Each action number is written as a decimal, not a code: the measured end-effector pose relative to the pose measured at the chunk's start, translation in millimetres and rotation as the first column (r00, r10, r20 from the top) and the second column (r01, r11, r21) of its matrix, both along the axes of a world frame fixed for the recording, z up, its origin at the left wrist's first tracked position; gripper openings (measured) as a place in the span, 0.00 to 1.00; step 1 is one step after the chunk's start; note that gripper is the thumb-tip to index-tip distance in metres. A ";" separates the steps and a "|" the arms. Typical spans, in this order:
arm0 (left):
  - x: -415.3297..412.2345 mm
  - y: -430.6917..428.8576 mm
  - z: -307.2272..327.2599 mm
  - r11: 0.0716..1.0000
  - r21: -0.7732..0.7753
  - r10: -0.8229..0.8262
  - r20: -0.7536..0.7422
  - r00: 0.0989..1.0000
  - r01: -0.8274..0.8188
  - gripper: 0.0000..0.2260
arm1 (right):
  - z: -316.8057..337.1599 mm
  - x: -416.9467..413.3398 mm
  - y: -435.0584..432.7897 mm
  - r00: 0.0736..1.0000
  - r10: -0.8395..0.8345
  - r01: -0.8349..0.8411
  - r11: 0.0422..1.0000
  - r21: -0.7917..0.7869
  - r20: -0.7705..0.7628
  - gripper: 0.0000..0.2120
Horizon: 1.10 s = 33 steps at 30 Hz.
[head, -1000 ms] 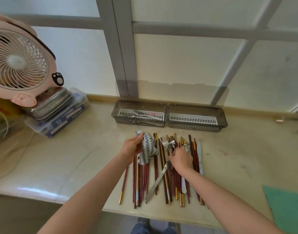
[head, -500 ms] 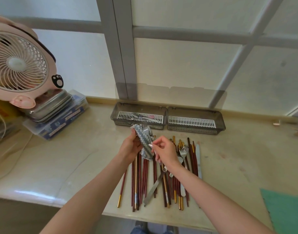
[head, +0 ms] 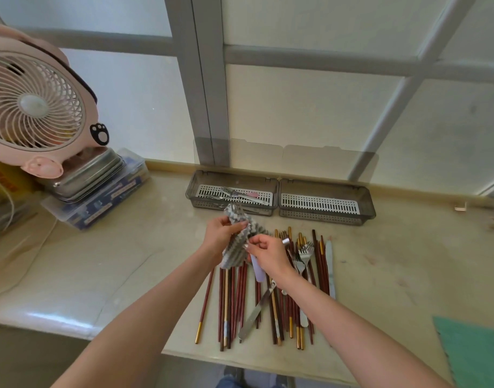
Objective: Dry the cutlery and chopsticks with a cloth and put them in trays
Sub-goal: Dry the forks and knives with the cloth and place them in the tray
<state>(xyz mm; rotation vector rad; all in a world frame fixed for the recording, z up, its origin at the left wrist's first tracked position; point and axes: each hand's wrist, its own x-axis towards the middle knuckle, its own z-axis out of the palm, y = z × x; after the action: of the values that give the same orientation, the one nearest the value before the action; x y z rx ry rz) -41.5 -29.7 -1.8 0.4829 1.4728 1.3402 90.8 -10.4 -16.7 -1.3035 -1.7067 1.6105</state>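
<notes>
Your left grip (head: pixel 222 236) is clutching the soft cloth (head: pixel 234 254), your right grip (head: pixel 268 254) pinching a stiff, likely slippery utensil (head: pixel 258 271) near its handle.

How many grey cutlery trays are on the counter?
2. The left tray, holding some cutlery, sits by the window; the right tray stands beside it, showing only its slotted insert.

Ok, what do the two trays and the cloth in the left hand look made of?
Trays: smoky translucent plastic, likely, with white slotted inserts. Cloth: soft fabric, grey-white zigzag weave, crumpling in the left hand.
</notes>
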 end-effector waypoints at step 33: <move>-15.9 2.5 20.4 0.976 0.011 -0.217 -0.002 0.976 0.217 0.11 | 31.8 -16.9 9.2 0.973 -0.150 0.143 0.988 -0.051 -0.176 0.06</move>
<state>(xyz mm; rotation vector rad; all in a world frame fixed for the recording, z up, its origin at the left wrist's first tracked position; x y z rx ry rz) -57.5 -27.2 18.6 0.6325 1.3707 1.1762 73.9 -1.1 15.1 -1.2310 -1.4455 1.6284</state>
